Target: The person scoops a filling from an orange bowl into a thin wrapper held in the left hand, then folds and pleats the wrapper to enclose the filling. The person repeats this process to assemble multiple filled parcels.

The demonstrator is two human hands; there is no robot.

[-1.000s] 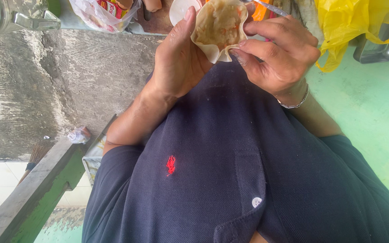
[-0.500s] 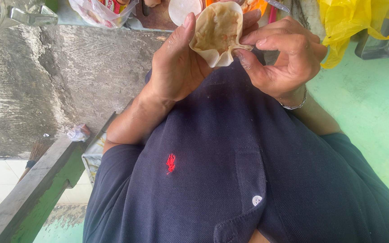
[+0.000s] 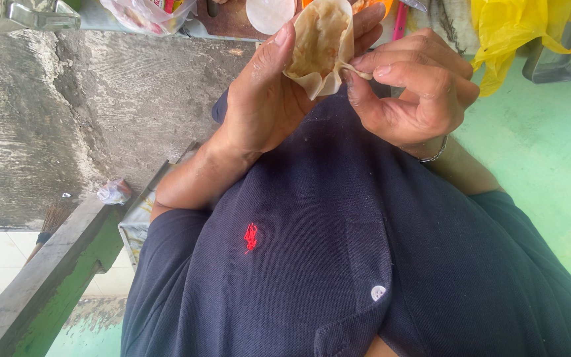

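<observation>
Dumpling wrapper (image 3: 318, 49), thin, pale, round, cupped in left hand (image 3: 266, 99) near top centre of head view. Brownish filling (image 3: 315, 36) sits inside the cup; wrapper edges ruffled and standing up around it. Left hand: fingers curled behind the wrapper, thumb along its near side, palm toward camera, so wrapper is cradled rather than squeezed. Right hand (image 3: 411, 92): thumb and forefinger pressed together on a small fold of wrapper edge at its right side; remaining fingers curled. Metal bracelet (image 3: 431, 153) on right wrist. Both hands held above a navy polo shirt (image 3: 338, 244). Beyond the hands: stack of round white wrappers (image 3: 269, 13), yellow plastic bag (image 3: 517, 33) at upper right, rough concrete surface (image 3: 67, 119) at left.
</observation>
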